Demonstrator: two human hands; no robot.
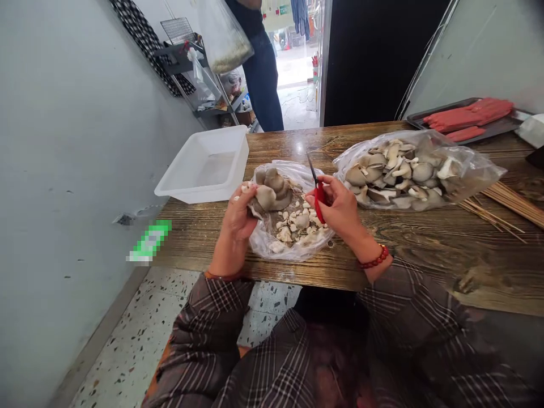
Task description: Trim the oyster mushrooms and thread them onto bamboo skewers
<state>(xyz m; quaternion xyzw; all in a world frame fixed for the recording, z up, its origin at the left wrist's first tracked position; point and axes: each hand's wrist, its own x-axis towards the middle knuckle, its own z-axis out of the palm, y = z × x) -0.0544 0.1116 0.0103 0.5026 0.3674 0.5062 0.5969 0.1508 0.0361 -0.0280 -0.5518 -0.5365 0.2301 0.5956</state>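
My left hand [240,213] is closed on a grey oyster mushroom cluster [267,197], held over the left part of a clear plastic bag [272,247]. Pale trimmed mushroom pieces [285,233] lie on that bag. In my right hand [340,207] are scissors with red handles [319,203], their dark blades pointing up and away from me, a little right of the cluster. To the right, a second clear bag [478,164] holds many grey mushrooms [423,171].
A white plastic bin [199,190] stands at the table's left edge. At the right are a dark tray [419,119] with red packs [470,116] and wooden skewers [516,204]. Beyond the table [425,255], a standing person [263,73] is near a bag [225,42] and a shelf.
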